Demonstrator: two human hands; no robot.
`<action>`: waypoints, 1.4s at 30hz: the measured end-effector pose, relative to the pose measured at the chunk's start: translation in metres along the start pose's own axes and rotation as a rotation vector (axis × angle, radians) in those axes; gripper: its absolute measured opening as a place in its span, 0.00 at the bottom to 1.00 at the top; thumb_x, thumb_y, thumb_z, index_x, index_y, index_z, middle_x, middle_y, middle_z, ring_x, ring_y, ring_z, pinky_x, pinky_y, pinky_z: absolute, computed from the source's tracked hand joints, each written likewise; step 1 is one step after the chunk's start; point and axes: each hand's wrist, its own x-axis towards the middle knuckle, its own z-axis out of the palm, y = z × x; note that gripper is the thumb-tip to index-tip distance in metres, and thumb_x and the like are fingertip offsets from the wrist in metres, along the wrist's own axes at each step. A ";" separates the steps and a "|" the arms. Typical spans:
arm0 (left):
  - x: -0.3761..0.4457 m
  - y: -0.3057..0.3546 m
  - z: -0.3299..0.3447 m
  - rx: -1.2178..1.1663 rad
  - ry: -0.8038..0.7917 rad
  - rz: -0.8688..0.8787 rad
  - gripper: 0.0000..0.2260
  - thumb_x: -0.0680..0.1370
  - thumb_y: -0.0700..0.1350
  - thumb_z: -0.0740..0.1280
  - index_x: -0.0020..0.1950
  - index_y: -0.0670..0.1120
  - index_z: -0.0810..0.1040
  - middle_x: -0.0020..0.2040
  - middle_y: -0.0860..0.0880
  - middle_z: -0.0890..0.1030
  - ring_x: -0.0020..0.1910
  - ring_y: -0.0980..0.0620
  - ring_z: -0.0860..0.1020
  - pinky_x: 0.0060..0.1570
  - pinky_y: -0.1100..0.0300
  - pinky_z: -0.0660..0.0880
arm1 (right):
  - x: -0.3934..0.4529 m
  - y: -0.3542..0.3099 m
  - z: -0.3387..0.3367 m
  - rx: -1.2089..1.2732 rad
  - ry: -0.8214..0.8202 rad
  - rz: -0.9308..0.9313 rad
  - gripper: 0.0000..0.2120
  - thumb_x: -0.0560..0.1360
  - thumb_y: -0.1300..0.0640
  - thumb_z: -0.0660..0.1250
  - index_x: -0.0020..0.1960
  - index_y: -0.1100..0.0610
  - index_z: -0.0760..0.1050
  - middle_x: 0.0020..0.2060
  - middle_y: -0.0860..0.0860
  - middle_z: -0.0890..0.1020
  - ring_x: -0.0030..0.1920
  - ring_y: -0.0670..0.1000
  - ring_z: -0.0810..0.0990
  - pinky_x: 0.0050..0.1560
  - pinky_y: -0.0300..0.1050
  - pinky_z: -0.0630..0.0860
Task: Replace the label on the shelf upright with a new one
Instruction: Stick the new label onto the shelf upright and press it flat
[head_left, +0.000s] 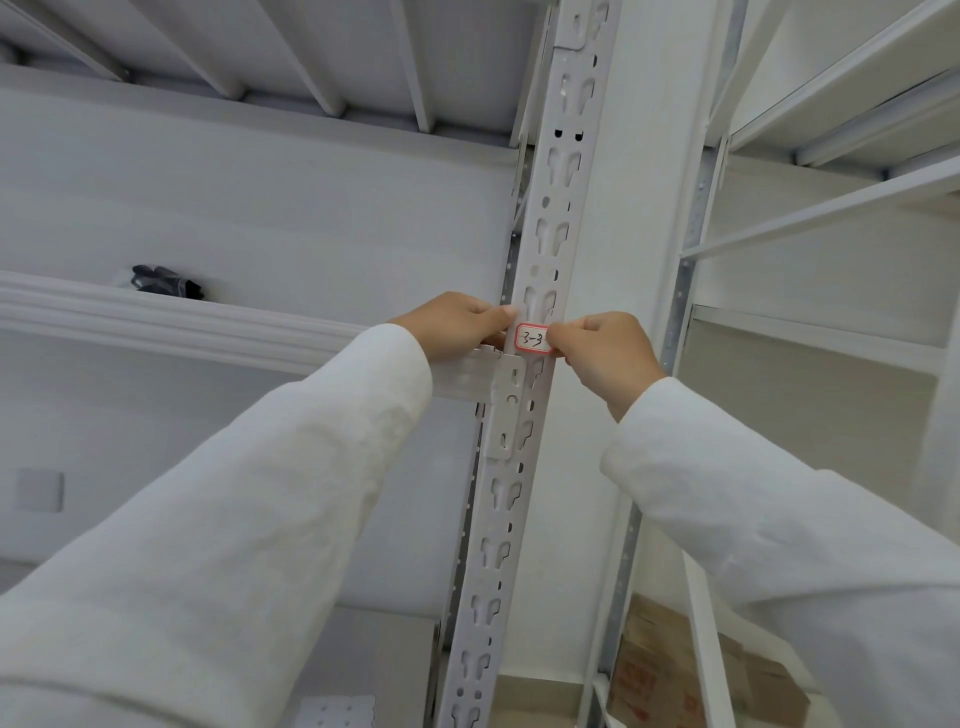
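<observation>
Setting: white metal racking fills the view, seen from below; beams and shelf undersides run off to both sides.
Sleeves: my two white sleeves (322, 467) reach up from the lower corners toward the post.
Shelf upright: slotted shelf upright (540, 249) rises through the middle, with a beam bracket (506, 410) hooked on just below my hands.
Label: red-bordered label (533, 339) marked "3-3" lies across the front face of the upright, just above the bracket.
Left hand: left hand (457, 325) is curled, fingertips pinching the label's left edge against the upright.
Right hand: right hand (605, 353) is curled, thumb and finger pinching the label's right edge.
Step, judged: whether this label is being pressed on or peeled off cannot be told from here.
Risk 1: uneven pull from the two pinches could set the label crooked or crease it.
Risk 2: slots under the label give poor bonding; corners may lift.
Far items: dark bundle (166, 283) on the left shelf; cardboard boxes (696, 675) low on the right.
</observation>
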 end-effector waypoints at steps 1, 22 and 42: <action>0.000 0.000 0.000 0.000 0.000 0.000 0.14 0.78 0.57 0.60 0.47 0.51 0.82 0.49 0.52 0.83 0.52 0.53 0.78 0.65 0.57 0.69 | 0.000 0.001 0.000 0.003 -0.002 0.000 0.03 0.68 0.57 0.65 0.37 0.56 0.76 0.32 0.54 0.70 0.35 0.52 0.67 0.38 0.45 0.65; 0.005 -0.003 -0.001 0.035 0.001 -0.007 0.19 0.78 0.57 0.61 0.54 0.44 0.82 0.55 0.47 0.84 0.60 0.46 0.78 0.67 0.52 0.69 | -0.004 -0.004 0.001 0.061 -0.023 -0.010 0.10 0.70 0.57 0.65 0.41 0.65 0.78 0.35 0.53 0.73 0.37 0.49 0.69 0.37 0.42 0.66; 0.000 0.000 -0.002 0.037 -0.004 -0.008 0.09 0.75 0.57 0.65 0.45 0.54 0.82 0.48 0.54 0.83 0.55 0.52 0.79 0.65 0.56 0.69 | -0.001 -0.002 0.002 -0.002 0.011 -0.019 0.08 0.70 0.57 0.65 0.40 0.61 0.81 0.29 0.49 0.75 0.34 0.49 0.71 0.39 0.42 0.69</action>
